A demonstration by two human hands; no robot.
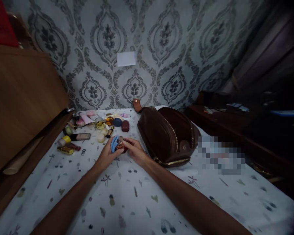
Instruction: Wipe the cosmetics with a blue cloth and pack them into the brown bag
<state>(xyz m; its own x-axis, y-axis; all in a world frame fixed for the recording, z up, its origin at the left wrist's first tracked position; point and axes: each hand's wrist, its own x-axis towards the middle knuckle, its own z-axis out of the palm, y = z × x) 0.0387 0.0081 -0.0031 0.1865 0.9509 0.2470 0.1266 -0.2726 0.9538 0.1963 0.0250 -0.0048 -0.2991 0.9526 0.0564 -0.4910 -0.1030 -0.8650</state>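
My left hand (106,156) is closed around a folded light-blue cloth (114,144), pressed against a small shiny reddish bottle (121,145). On the bottle's other side, the fingers of my right hand (136,152) pinch it. Both hands meet just above the patterned sheet, and they partly hide the bottle, so its full shape does not show. Right of them stands a brown leather cosmetic bag (159,133), its gold zipper undone and its flap spread. A dark red case (125,126) and a small black-and-gold tube (110,132) lie just beyond my hands.
Several cosmetics lie at the back left, among them a round navy case (117,122), a foundation bottle (80,136) and a gold tube (65,150). A wooden cabinet (22,107) borders the left side. Dark furniture (210,122) stands right, beside a blurred-out patch.
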